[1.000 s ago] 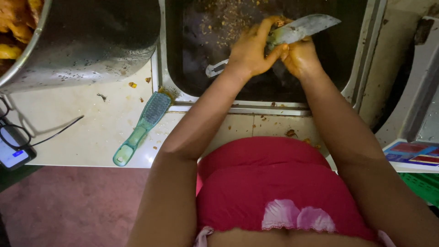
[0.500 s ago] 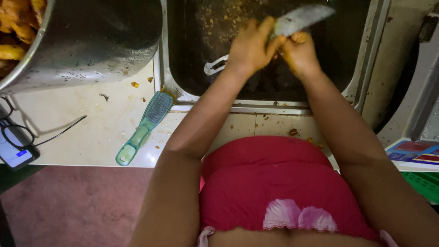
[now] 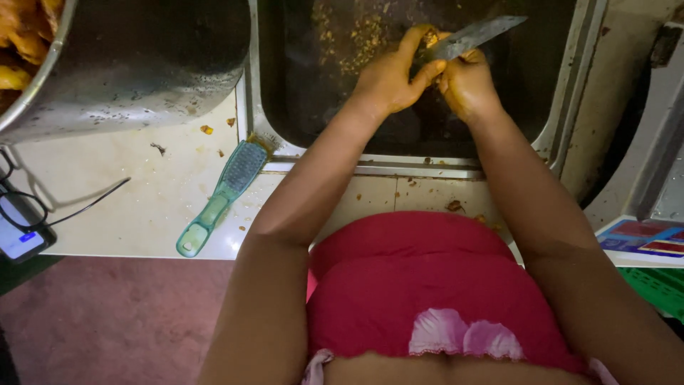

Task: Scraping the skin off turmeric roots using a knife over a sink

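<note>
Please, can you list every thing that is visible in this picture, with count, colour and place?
knife: one, grey metal blade, over the sink, held in the right hand
small piece: one, yellow-brown, between the fingers of the left hand, at the blade
sink: one, steel rim with dark basin, top centre, scraps inside
big pot: one, grey metal, top left, yellow pieces inside
grater: one, pale green, on the white counter left of the sink
small device: one, dark with a lit screen, far left edge
left hand: one, over the sink, grip on the small piece
right hand: one, over the sink, grip on the knife
</note>
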